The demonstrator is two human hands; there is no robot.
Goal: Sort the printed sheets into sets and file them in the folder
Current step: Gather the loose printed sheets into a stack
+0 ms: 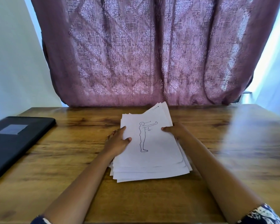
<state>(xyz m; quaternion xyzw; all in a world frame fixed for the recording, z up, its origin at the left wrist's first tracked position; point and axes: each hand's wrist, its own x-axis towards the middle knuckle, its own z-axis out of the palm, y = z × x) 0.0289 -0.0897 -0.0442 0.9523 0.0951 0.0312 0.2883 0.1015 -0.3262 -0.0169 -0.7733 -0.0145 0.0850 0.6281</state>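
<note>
Your left hand (118,141) and right hand (171,129) grip the loose stack of printed sheets (149,152) by its sides, mid-table (233,143); the black folder (14,139) lies closed, well apart at your left — a mauve curtain (139,50) hangs behind.

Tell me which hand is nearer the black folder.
Left. The left hand holds the paper stack at the edge facing the folder; the right hand holds the opposite edge.

The left hand (118,141) and right hand (173,130) grip the sheets' (152,159) opposite sides.
</note>
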